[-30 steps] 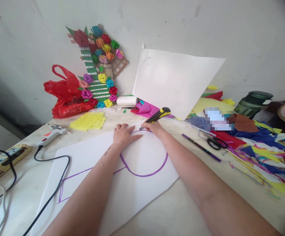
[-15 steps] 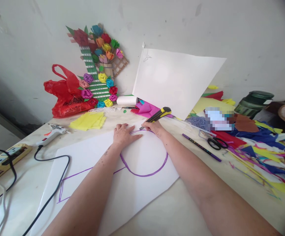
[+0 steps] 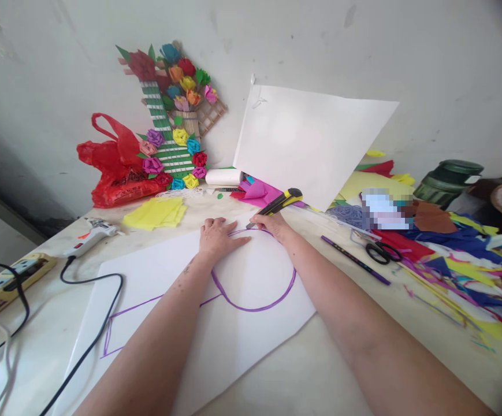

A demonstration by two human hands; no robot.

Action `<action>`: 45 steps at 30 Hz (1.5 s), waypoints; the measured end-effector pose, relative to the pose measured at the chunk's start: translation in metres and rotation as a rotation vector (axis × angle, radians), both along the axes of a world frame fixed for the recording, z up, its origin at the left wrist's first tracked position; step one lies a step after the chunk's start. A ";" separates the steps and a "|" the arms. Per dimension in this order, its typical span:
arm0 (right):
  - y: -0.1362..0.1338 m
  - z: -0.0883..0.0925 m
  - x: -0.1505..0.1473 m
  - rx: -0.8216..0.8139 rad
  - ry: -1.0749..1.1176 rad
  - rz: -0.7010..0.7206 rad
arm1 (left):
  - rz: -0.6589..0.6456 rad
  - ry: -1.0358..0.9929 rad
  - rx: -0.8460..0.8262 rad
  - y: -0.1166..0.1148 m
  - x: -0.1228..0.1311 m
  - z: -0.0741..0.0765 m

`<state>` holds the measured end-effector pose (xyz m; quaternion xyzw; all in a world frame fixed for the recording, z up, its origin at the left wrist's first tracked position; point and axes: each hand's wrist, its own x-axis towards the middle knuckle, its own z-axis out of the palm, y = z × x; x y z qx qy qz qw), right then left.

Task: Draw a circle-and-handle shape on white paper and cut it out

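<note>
A white board (image 3: 251, 352) lies on the table, marked with a purple circle outline (image 3: 253, 310) and a long narrow purple shape running off to its left. My left hand (image 3: 220, 238) rests flat on the board over the circle's upper left edge, fingers spread. In my right hand (image 3: 270, 225) is a yellow and black utility knife (image 3: 283, 200), gripped near its front. Its tip meets the board at the top of the circle, just right of my left fingers. My forearms cover parts of the drawn lines.
A glue gun (image 3: 92, 238) and power strip (image 3: 17, 277) with cords lie left; one cord crosses the board. Right are a purple pen (image 3: 354, 260), black-handled scissors (image 3: 383, 252) and coloured scraps (image 3: 463, 266). Behind stand paper-flower crafts (image 3: 173, 127), a red bag (image 3: 121, 167) and a white sheet (image 3: 311, 138).
</note>
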<state>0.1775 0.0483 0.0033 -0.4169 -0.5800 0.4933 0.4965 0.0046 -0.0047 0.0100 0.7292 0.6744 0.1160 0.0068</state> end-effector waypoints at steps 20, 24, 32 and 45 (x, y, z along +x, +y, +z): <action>0.001 0.000 0.002 0.007 -0.007 -0.002 | 0.004 -0.009 -0.015 0.000 -0.002 -0.001; 0.000 0.000 0.003 0.011 -0.001 -0.008 | 0.012 0.001 -0.026 0.000 0.000 0.001; 0.002 -0.002 0.004 0.034 -0.009 -0.004 | 0.006 0.006 -0.013 0.000 0.000 0.001; -0.004 0.005 0.000 0.026 -0.004 -0.032 | 0.008 0.007 -0.026 0.000 -0.001 0.001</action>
